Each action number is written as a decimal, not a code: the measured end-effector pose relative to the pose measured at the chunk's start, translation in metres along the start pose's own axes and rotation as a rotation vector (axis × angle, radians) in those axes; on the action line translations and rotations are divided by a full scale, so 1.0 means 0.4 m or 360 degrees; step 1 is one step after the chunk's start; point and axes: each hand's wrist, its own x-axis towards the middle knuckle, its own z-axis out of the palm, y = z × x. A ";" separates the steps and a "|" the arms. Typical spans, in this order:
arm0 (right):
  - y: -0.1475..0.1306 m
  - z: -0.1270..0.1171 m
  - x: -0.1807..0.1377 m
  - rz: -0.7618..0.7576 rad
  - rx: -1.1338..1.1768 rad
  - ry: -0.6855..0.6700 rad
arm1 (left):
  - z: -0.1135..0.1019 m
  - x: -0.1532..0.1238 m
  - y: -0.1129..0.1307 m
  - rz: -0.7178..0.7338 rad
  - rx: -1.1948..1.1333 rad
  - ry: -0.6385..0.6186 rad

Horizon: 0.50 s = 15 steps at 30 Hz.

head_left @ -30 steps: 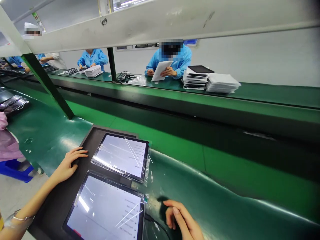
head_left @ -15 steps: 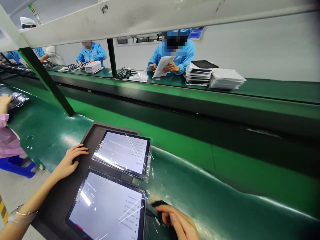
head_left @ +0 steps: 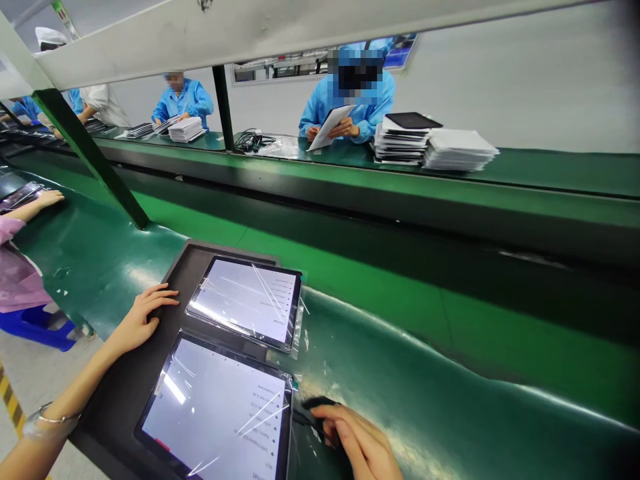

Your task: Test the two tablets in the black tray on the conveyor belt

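Right hand (head_left: 357,443) on black plug (head_left: 316,404)

Bare forearms, thin silver bangle (head_left: 47,420) on left wrist

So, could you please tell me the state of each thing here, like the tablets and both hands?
Near tablet: screen lit, flat on the black tray.
Far tablet: screen lit, in clear film.
Left hand: open, flat on the tray.
Right hand: closed on a small black object beside the near tablet.
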 end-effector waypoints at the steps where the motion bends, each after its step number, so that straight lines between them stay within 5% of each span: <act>1: -0.002 0.001 0.001 -0.0020 -0.0006 0.0016 | -0.001 0.000 0.000 -0.0004 -0.0005 -0.0003; 15: -0.012 -0.002 0.007 -0.0229 -0.0331 0.0125 | -0.010 0.001 0.016 -0.0091 -0.0089 0.0033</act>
